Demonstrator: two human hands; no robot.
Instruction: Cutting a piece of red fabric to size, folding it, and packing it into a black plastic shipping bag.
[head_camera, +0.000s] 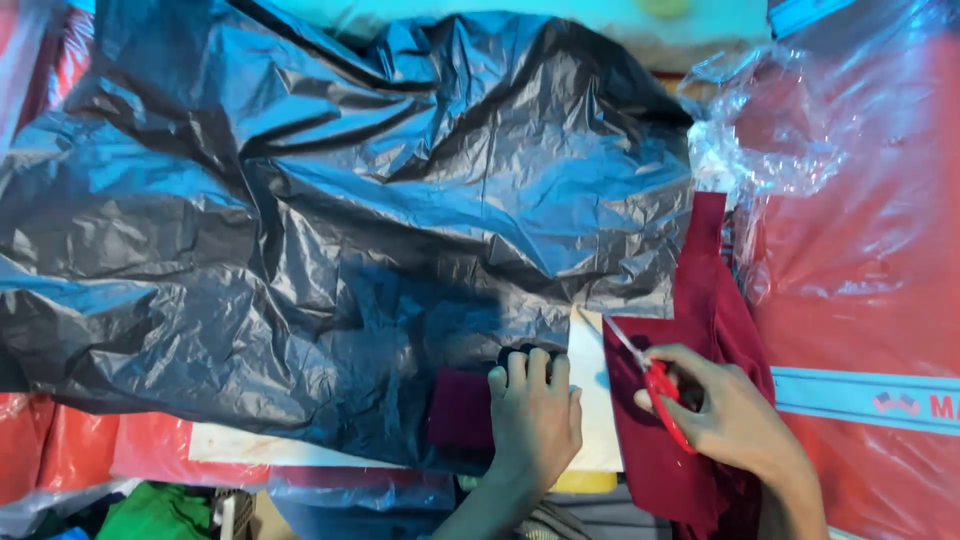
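A tabletop (600, 400) is almost wholly covered, only a pale strip of it being seen at the lower centre of the frame, between the two hands. Most of the frame, from the upper left to the centre right, is filled by a large crumpled black plastic sheet (330, 220). Clear plastic wrap (850, 200) over red material is seen along the right edge, and more red bundles lie at the lower left, with a patch of green cloth (160, 510) at the bottom left. The left hand (535, 415) is laid flat, palm down, at the lower edge of the black sheet, its fingers (530, 370) stretched out and pressed on the sheet, nothing being gripped; a small maroon piece (460, 408) lies just beside it on the left. The right hand (725, 410) is closed around red-handled scissors (655, 385), whose blades point toward the upper left. The scissors are held over a maroon cloth (705, 300), which runs from centre right down to the bottom edge, under the right hand.
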